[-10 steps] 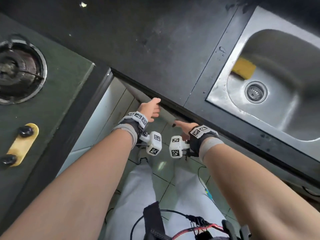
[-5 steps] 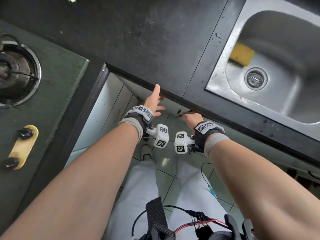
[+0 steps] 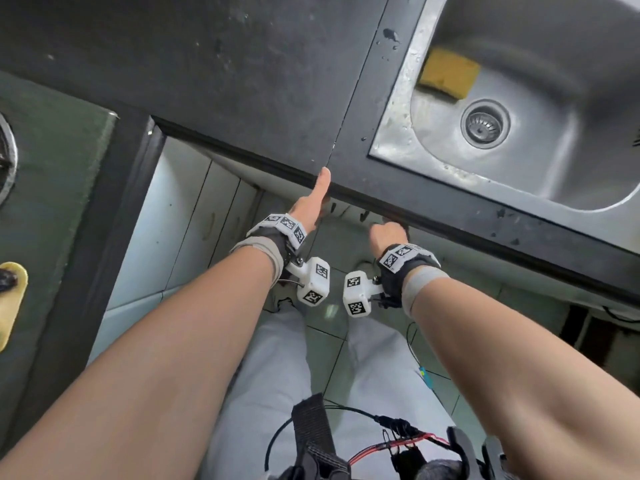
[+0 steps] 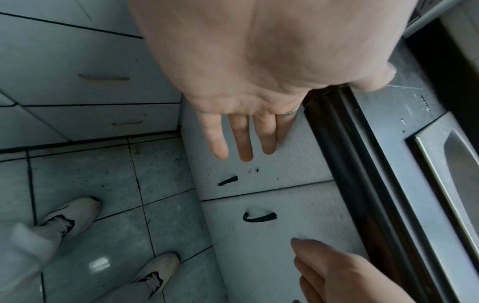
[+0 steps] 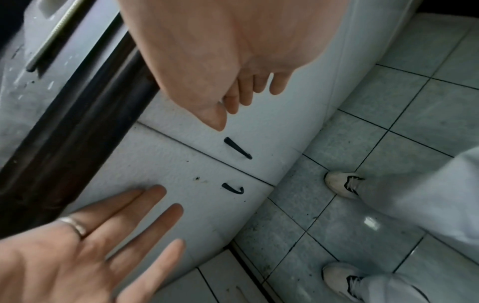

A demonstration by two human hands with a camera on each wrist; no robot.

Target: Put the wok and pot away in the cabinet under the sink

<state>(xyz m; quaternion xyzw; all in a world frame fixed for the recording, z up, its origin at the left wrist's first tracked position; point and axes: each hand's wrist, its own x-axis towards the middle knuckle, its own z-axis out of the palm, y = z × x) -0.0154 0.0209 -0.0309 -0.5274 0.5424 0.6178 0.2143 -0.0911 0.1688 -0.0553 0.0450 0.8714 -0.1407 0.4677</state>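
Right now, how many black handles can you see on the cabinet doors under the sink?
2. One handle sits on the door just beyond the right hand fingertips; the other handle is on the neighbouring door, past the left hand. Other handles may be hidden.

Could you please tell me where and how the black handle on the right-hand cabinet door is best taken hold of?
Grip the black handle at the middle of its bow: both ends meet the door, leaving a gap behind. The right hand could hook its fingers in from its own side, away from the seam, as the left door's handle sits just across it.
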